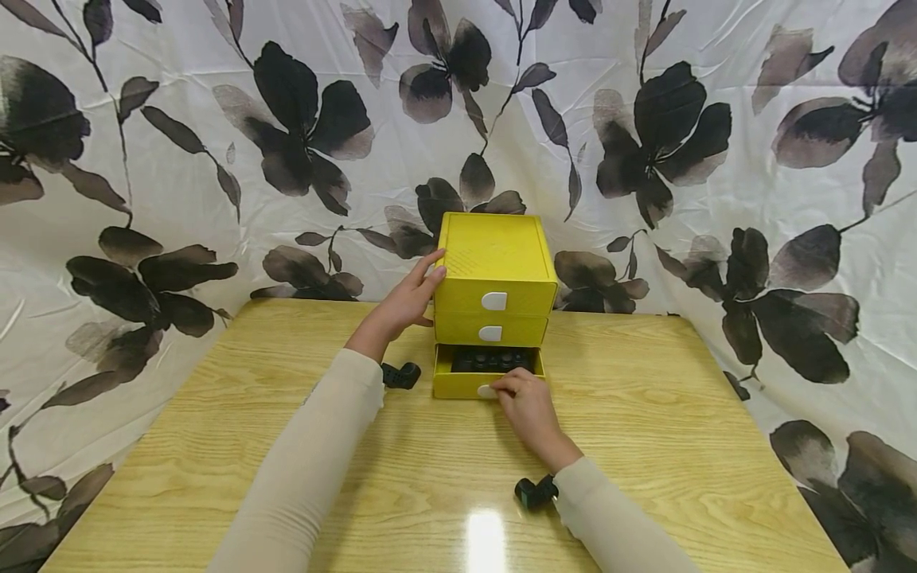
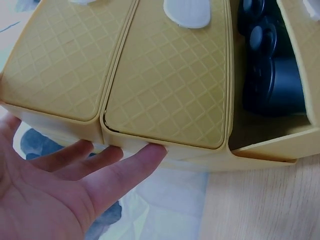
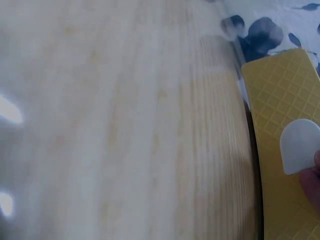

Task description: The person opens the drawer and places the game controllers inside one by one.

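Note:
A yellow three-drawer box (image 1: 494, 247) stands on the table, its bottom drawer (image 1: 454, 387) pulled out and the upper two closed. Inside that drawer lies a black game controller (image 1: 481, 361), whose thumbsticks also show in the left wrist view. My left hand (image 1: 406, 304) rests against the box's left side with fingers extended. With thumb and fingers, my right hand (image 1: 530, 404) pinches the white pull tab (image 3: 299, 146) on the bottom drawer. Only the fingertips of that hand appear at the edge of the right wrist view.
The wooden table (image 1: 645, 398) reaches back to a white curtain (image 1: 501, 143) with dark flowers, close behind the box. A small black camera sits at each wrist, the left one (image 1: 401, 376) beside the drawer and the right one (image 1: 536, 493) low over the table.

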`<state>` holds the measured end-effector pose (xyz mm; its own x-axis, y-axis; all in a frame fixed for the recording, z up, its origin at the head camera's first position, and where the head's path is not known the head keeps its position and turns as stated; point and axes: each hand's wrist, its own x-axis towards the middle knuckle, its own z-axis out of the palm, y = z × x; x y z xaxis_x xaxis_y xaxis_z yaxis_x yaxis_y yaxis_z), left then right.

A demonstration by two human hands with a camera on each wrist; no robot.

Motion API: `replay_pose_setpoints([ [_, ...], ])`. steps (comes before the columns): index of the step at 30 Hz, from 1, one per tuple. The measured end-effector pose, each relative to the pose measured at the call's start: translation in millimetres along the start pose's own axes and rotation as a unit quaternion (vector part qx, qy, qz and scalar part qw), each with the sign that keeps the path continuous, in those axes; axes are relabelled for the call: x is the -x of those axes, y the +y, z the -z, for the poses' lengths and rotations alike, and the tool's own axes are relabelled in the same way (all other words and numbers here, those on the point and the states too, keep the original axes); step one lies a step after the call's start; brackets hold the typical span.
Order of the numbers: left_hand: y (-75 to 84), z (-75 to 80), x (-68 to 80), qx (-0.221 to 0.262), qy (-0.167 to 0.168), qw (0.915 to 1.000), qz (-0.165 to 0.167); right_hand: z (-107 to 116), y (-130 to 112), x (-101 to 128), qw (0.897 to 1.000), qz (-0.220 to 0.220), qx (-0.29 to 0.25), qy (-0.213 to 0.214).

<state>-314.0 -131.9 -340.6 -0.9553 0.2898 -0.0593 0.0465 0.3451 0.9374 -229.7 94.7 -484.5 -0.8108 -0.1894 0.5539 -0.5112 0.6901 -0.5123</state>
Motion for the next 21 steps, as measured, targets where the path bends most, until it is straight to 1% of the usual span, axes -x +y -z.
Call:
replay_pose_setpoints([
  [3, -9.3, 0.8, -7.3, -0.004, 0.006, 1.0000, -0.005, -1, 1, -4, 1.000, -0.005, -0.002, -0.004],
  [5, -11.6, 0.2, -9.0, -0.009, 0.012, 0.9999, -0.009, -2, 2, -6, 1.000, -0.010, -0.003, -0.006],
  [11, -12.6, -1.1, -8.6, -0.020, 0.021, 0.9994, -0.017, -6, 4, -12, 1.000, -0.008, -0.006, 0.002],
  [21, -11.7, 0.6, -8.4, -0.023, 0.017, 0.9995, -0.016, -14, 5, -23, 1.000, -0.004, -0.006, 0.029],
])
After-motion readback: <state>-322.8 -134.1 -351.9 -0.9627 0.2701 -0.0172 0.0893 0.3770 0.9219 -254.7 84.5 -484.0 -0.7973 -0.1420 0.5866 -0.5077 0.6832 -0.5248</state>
